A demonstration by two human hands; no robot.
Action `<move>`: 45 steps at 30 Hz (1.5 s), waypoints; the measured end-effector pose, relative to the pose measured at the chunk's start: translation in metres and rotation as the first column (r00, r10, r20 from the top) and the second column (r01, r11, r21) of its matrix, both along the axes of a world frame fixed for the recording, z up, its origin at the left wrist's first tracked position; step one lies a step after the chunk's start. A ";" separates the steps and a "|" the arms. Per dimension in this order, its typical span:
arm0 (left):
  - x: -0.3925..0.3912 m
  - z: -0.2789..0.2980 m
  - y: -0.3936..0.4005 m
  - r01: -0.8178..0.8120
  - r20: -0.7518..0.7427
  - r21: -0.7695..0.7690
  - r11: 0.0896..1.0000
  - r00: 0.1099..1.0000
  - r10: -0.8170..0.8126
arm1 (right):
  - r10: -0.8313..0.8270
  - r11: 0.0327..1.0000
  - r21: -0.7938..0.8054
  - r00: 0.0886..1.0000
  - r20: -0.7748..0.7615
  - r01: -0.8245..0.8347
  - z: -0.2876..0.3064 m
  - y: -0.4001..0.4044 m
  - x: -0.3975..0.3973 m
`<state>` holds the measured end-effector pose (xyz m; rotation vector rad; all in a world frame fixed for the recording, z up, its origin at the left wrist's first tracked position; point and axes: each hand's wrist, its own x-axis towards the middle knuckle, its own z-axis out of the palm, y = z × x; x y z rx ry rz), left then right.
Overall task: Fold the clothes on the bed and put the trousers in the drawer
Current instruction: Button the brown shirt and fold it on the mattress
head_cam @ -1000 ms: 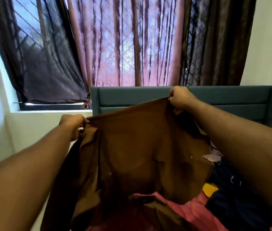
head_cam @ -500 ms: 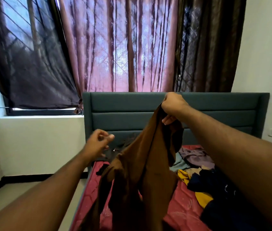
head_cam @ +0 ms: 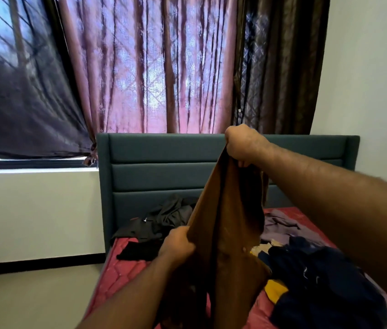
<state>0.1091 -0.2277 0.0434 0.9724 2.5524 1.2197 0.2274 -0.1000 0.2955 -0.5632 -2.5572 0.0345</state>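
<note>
A brown garment hangs lengthwise over the bed, bunched into a narrow drape. My right hand grips its top end, raised in front of the headboard. Lower down, my left hand holds the garment's left edge at mid-height. On the red mattress lie black clothes at the back left, a mauve garment at the back right, and dark navy clothes with a yellow piece at the front right. No drawer is in view.
A teal padded headboard stands at the bed's far end, under pink and dark curtains. A white wall and a strip of grey floor lie to the left of the bed. Another white wall closes the right side.
My left hand let go of the garment's top corner, dropped down and took hold of its left edge lower on the cloth. The spread garment collapsed into a narrow hanging drape from my right hand.
</note>
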 end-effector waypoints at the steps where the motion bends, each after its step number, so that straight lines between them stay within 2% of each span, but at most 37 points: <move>1: -0.004 -0.004 -0.006 -0.095 -0.088 -0.089 0.992 0.992 0.087 | -0.024 1.000 0.003 1.000 -0.003 0.024 0.003 0.004 0.001; 3: -0.024 0.013 -0.026 -0.267 -0.231 -0.141 0.953 0.945 0.231 | -0.051 0.998 -0.022 0.999 0.003 0.051 0.005 0.017 0.001; 4: -0.039 0.034 -0.040 -0.335 -0.275 -0.093 0.938 0.914 0.299 | -0.058 0.997 -0.048 0.998 -0.010 0.058 0.004 0.025 0.003; 6: -0.068 0.101 -0.071 -0.471 -0.336 0.156 0.868 0.801 0.495 | -0.066 0.992 -0.112 0.993 -0.096 0.055 0.004 0.037 0.004; 7: -0.076 0.137 -0.087 -0.511 -0.352 0.341 0.789 0.709 0.611 | -0.055 0.990 -0.138 0.986 -0.160 0.033 0.003 0.041 0.003; 8: -0.079 0.168 -0.099 -0.494 -0.373 0.520 0.697 0.602 0.706 | -0.044 0.986 -0.164 0.973 -0.224 0.007 0.003 0.043 0.002; 9: -0.075 0.193 -0.105 -0.436 -0.435 0.599 0.671 0.526 0.731 | -0.045 0.979 -0.202 0.965 -0.259 -0.009 0.002 0.047 0.000; 10: -0.074 0.213 -0.112 -0.395 -0.577 0.528 0.751 0.483 0.659 | -0.057 0.965 -0.263 0.970 -0.236 -0.008 0.003 0.050 -0.003; 11: -0.075 0.223 -0.115 -0.391 -0.733 0.270 0.880 0.509 0.451 | -0.071 0.935 -0.354 0.988 -0.136 0.019 0.002 0.052 -0.004; 12: -0.072 0.229 -0.123 -0.395 -0.769 -0.080 0.915 0.608 0.195 | -0.068 0.898 -0.438 0.997 -0.019 0.053 0.000 0.052 -0.003; 13: -0.071 0.237 -0.132 -0.436 -0.707 -0.297 0.850 0.699 0.111 | -0.052 0.869 -0.491 0.998 0.033 0.061 -0.002 0.051 -0.004; 14: -0.067 0.248 -0.140 -0.470 -0.664 -0.320 0.823 0.731 0.160 | -0.037 0.863 -0.504 0.999 0.009 0.037 0.000 0.050 -0.005; 15: -0.070 0.255 -0.148 -0.512 -0.636 -0.118 0.851 0.697 0.331 | -0.015 0.873 -0.488 0.999 -0.029 -0.001 0.001 0.048 -0.007; 16: -0.074 0.261 -0.155 -0.557 -0.606 0.093 0.826 0.627 0.490 | 0.007 0.883 -0.468 0.999 -0.035 -0.022 0.001 0.041 -0.009; 17: -0.081 0.261 -0.160 -0.594 -0.505 0.234 0.769 0.602 0.619 | 0.025 0.895 -0.444 0.999 -0.027 -0.034 0.003 0.035 -0.011; 18: -0.084 0.260 -0.163 -0.614 -0.347 0.301 0.729 0.642 0.684 | 0.044 0.907 -0.417 0.997 -0.059 -0.065 0.005 0.031 -0.014; 19: -0.092 0.256 -0.162 -0.606 -0.066 0.368 0.705 0.739 0.670 | 0.056 0.912 -0.395 0.987 -0.150 -0.112 0.010 0.029 -0.016; 20: -0.101 0.249 -0.160 -0.580 0.230 0.429 0.692 0.811 0.537 | 0.066 0.916 -0.369 0.967 -0.245 -0.157 0.017 0.028 -0.018; 21: -0.107 0.240 -0.160 -0.579 0.447 0.454 0.678 0.806 0.389 | 0.082 0.920 -0.344 0.950 -0.303 -0.189 0.024 0.029 -0.019; 22: -0.109 0.225 -0.157 -0.582 0.558 0.474 0.661 0.779 0.286 | 0.095 0.917 -0.340 0.942 -0.321 -0.208 0.029 0.029 -0.020; 23: -0.115 0.206 -0.154 -0.576 0.614 0.503 0.644 0.763 0.203 | 0.096 0.904 -0.371 0.947 -0.307 -0.212 0.031 0.031 -0.022; 25: -0.134 0.168 -0.144 -0.625 0.659 0.542 0.563 0.731 0.176 | 0.089 0.879 -0.452 0.982 -0.165 -0.155 0.026 0.029 -0.027; 27: -0.149 0.130 -0.134 -0.716 0.703 0.603 0.352 0.685 0.190 | 0.070 0.858 -0.510 0.997 0.014 -0.053 0.007 0.035 -0.040; 29: -0.154 0.108 -0.114 -0.716 0.703 0.665 0.211 0.696 0.148 | 0.032 0.841 -0.538 0.987 0.161 0.060 -0.019 0.051 -0.057; 30: -0.152 0.104 -0.101 -0.692 0.668 0.690 0.214 0.722 0.179 | -0.001 0.841 -0.529 0.978 0.207 0.113 -0.032 0.062 -0.067; 32: -0.154 0.105 -0.075 -0.595 0.532 0.738 0.318 0.803 0.268 | -0.075 0.864 -0.475 0.976 0.207 0.167 -0.050 0.086 -0.080; 34: -0.165 0.122 -0.053 -0.430 0.304 0.772 0.468 0.896 0.323 | -0.128 0.907 -0.388 0.986 0.108 0.160 -0.058 0.112 -0.093; 36: -0.187 0.151 -0.038 -0.262 -0.040 0.680 0.685 0.919 0.392 | -0.154 0.943 -0.301 0.988 -0.013 0.143 -0.055 0.139 -0.111; 38: -0.212 0.189 -0.028 -0.178 -0.386 0.513 0.840 0.826 0.411 | -0.168 0.962 -0.241 0.974 -0.152 0.128 -0.040 0.160 -0.128; 40: -0.234 0.228 -0.026 -0.083 -0.635 0.376 0.923 0.703 0.322 | -0.169 0.971 -0.215 0.939 -0.300 0.106 -0.020 0.172 -0.138; 43: -0.245 0.269 -0.036 -0.051 -0.797 0.187 0.981 0.576 0.182 | -0.109 0.989 -0.142 0.877 -0.468 0.047 0.005 0.179 -0.135; 45: -0.246 0.267 -0.045 -0.131 -0.780 0.084 0.988 0.608 0.147 | -0.025 0.995 -0.098 0.876 -0.482 -0.025 0.000 0.172 -0.123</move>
